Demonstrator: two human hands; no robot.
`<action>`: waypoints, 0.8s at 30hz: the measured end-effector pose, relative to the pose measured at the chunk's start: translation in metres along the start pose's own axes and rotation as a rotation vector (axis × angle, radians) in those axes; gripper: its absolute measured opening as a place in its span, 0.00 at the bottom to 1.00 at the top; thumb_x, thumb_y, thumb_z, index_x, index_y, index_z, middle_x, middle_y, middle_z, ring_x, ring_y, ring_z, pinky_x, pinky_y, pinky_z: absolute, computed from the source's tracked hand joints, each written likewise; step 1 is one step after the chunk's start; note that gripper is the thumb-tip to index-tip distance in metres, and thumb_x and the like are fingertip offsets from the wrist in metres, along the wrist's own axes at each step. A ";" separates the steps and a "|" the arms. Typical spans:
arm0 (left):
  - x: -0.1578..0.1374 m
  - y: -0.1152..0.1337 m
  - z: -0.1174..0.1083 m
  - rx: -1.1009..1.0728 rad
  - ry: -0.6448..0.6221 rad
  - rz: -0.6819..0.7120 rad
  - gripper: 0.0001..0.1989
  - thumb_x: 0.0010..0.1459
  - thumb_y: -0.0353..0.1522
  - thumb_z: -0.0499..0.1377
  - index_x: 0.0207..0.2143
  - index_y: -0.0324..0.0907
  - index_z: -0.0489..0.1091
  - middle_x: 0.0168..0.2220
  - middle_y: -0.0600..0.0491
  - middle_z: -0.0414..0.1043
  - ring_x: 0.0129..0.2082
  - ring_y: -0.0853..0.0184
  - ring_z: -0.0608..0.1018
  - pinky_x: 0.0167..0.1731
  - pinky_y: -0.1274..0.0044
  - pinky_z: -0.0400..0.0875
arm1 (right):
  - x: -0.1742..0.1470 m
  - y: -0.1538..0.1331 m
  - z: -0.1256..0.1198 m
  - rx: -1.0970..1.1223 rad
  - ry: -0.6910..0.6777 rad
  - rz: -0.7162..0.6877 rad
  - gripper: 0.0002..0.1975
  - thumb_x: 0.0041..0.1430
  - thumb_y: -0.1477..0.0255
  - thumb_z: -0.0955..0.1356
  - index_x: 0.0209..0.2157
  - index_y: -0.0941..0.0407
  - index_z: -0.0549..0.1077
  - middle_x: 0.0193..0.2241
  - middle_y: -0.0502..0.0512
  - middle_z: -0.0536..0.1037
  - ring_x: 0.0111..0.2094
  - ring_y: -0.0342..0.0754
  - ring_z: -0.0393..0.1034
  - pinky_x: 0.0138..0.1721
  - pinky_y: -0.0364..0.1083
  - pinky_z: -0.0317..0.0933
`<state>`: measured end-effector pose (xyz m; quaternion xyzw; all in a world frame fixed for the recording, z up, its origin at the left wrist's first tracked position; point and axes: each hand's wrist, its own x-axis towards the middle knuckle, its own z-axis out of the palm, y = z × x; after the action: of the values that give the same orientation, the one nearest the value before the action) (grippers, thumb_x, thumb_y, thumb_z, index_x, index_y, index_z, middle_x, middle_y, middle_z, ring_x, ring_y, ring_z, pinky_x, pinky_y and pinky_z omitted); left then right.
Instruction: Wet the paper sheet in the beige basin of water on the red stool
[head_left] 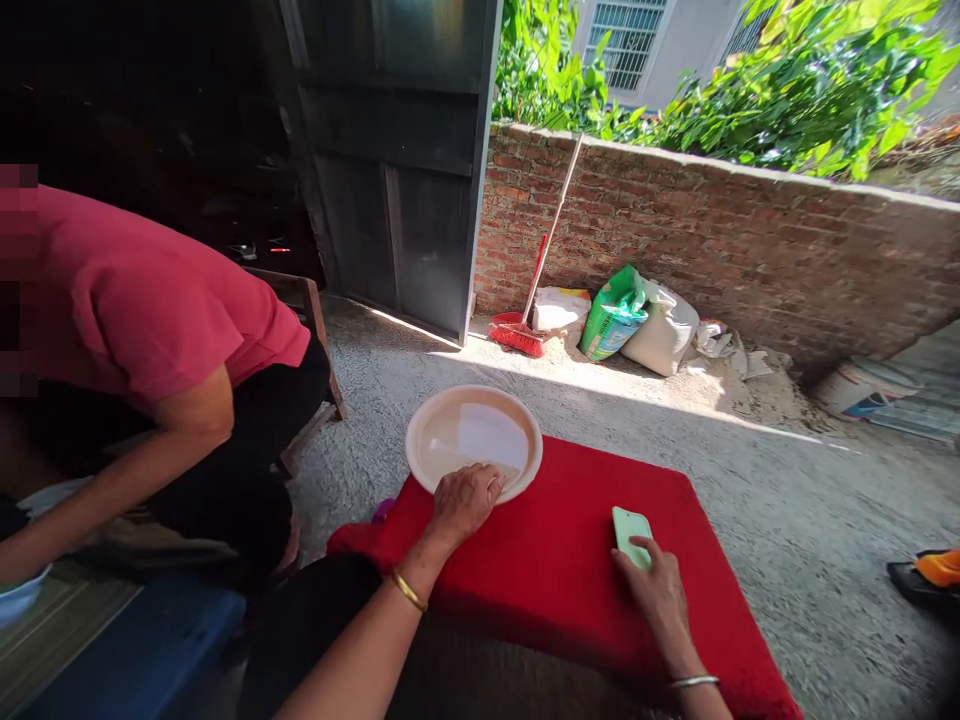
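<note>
A smooth, rounded, gold-coloured bangle [409, 590] circles the person's left arm near the wrist, a little behind the left hand [466, 502]. On the right wrist, behind the right hand [657, 585], is a slim, silver-coloured bangle [694, 681], pale and bright where light catches it. Both hands are bare, as are the forearms [356, 655] as far as they show. Plain black cloth [315, 615] covers a leg, its folds too dark to make out

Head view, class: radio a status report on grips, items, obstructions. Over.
Left grip at near rim of basin. Right grip touching mint-green object. Nothing visibly blocking either.
</note>
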<state>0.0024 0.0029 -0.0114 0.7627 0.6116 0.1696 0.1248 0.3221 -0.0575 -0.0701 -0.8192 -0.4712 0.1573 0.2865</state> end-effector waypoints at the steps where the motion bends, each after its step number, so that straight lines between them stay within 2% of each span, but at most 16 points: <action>1: 0.000 0.000 0.000 0.004 0.001 -0.002 0.15 0.71 0.40 0.49 0.45 0.47 0.75 0.43 0.51 0.79 0.46 0.64 0.79 0.41 0.74 0.65 | -0.014 -0.007 0.010 0.020 -0.033 -0.039 0.22 0.45 0.54 0.68 0.38 0.53 0.76 0.33 0.57 0.71 0.38 0.60 0.72 0.38 0.56 0.67; 4: -0.001 -0.001 0.001 0.016 0.015 0.005 0.15 0.71 0.39 0.49 0.45 0.47 0.75 0.43 0.51 0.79 0.46 0.64 0.79 0.41 0.75 0.65 | -0.063 -0.036 0.039 0.090 -0.290 -0.287 0.16 0.45 0.63 0.70 0.38 0.49 0.77 0.38 0.52 0.72 0.39 0.51 0.73 0.40 0.47 0.66; 6: -0.001 -0.002 0.001 0.024 0.021 0.013 0.15 0.72 0.39 0.49 0.45 0.47 0.75 0.44 0.52 0.79 0.46 0.64 0.79 0.41 0.75 0.65 | -0.085 -0.049 0.044 0.121 -0.482 -0.433 0.17 0.42 0.69 0.69 0.38 0.49 0.77 0.39 0.51 0.73 0.38 0.49 0.72 0.40 0.46 0.65; 7: -0.001 -0.003 0.001 0.028 0.021 0.013 0.15 0.72 0.39 0.49 0.45 0.48 0.75 0.44 0.52 0.79 0.46 0.64 0.79 0.41 0.75 0.65 | -0.089 -0.049 0.040 0.141 -0.523 -0.461 0.18 0.42 0.69 0.69 0.39 0.49 0.78 0.39 0.51 0.73 0.39 0.49 0.72 0.40 0.46 0.64; 8: 0.000 -0.003 0.002 0.032 0.019 0.010 0.15 0.71 0.39 0.49 0.46 0.48 0.75 0.45 0.52 0.80 0.46 0.64 0.79 0.41 0.75 0.65 | -0.088 -0.043 0.032 0.169 -0.507 -0.452 0.18 0.42 0.68 0.69 0.39 0.49 0.78 0.39 0.52 0.73 0.40 0.50 0.72 0.41 0.46 0.64; 10: 0.000 -0.003 0.002 0.037 0.012 0.003 0.15 0.71 0.39 0.49 0.46 0.48 0.75 0.45 0.52 0.80 0.47 0.64 0.79 0.40 0.75 0.65 | -0.072 -0.014 0.003 0.228 -0.334 -0.351 0.19 0.45 0.62 0.69 0.40 0.50 0.78 0.39 0.55 0.75 0.42 0.54 0.72 0.45 0.49 0.65; 13: 0.001 -0.002 0.001 0.032 -0.002 -0.010 0.15 0.71 0.38 0.49 0.46 0.48 0.76 0.46 0.51 0.79 0.47 0.63 0.79 0.41 0.74 0.65 | -0.032 0.057 -0.052 0.177 0.055 -0.032 0.25 0.40 0.52 0.69 0.37 0.52 0.78 0.37 0.60 0.77 0.44 0.63 0.72 0.48 0.57 0.65; 14: 0.001 -0.002 0.001 0.028 -0.006 -0.015 0.15 0.71 0.38 0.49 0.46 0.48 0.76 0.47 0.51 0.79 0.48 0.63 0.79 0.41 0.74 0.65 | -0.020 0.081 -0.068 0.128 0.150 0.090 0.25 0.38 0.50 0.68 0.35 0.52 0.77 0.35 0.61 0.77 0.43 0.65 0.72 0.46 0.59 0.66; 16: 0.000 -0.001 0.000 0.024 -0.008 -0.032 0.15 0.71 0.38 0.49 0.47 0.49 0.76 0.48 0.51 0.79 0.48 0.63 0.79 0.42 0.74 0.65 | -0.007 0.117 -0.088 0.048 0.244 0.277 0.24 0.37 0.50 0.68 0.32 0.51 0.76 0.30 0.61 0.75 0.39 0.66 0.72 0.41 0.60 0.66; 18: 0.000 -0.001 -0.001 0.028 -0.005 -0.049 0.16 0.71 0.38 0.49 0.47 0.48 0.76 0.48 0.51 0.80 0.49 0.62 0.79 0.41 0.74 0.65 | -0.012 0.129 -0.088 0.021 0.257 0.309 0.23 0.37 0.49 0.68 0.32 0.51 0.76 0.28 0.60 0.74 0.37 0.66 0.72 0.39 0.60 0.67; 20: -0.001 -0.001 -0.002 0.040 0.005 -0.066 0.17 0.71 0.38 0.48 0.47 0.48 0.76 0.47 0.51 0.80 0.49 0.62 0.79 0.41 0.74 0.64 | -0.033 0.115 -0.071 0.062 0.218 0.198 0.24 0.37 0.50 0.68 0.33 0.50 0.77 0.30 0.58 0.74 0.38 0.64 0.72 0.40 0.58 0.67; 22: -0.002 0.000 -0.003 0.059 0.012 -0.077 0.17 0.71 0.38 0.48 0.46 0.48 0.77 0.47 0.50 0.80 0.49 0.61 0.79 0.40 0.74 0.64 | -0.060 0.087 -0.048 0.153 0.067 0.022 0.22 0.39 0.52 0.68 0.35 0.49 0.78 0.34 0.56 0.75 0.39 0.59 0.73 0.41 0.54 0.67; 24: -0.002 0.000 -0.004 0.075 0.017 -0.084 0.17 0.71 0.39 0.48 0.46 0.48 0.77 0.47 0.50 0.80 0.48 0.61 0.79 0.40 0.74 0.64 | -0.084 0.062 -0.033 0.233 -0.178 -0.136 0.19 0.42 0.57 0.68 0.37 0.48 0.79 0.37 0.53 0.76 0.40 0.55 0.74 0.42 0.50 0.67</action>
<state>0.0007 0.0009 -0.0081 0.7391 0.6498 0.1477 0.0979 0.3388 -0.1645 -0.0837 -0.7295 -0.5278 0.2632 0.3464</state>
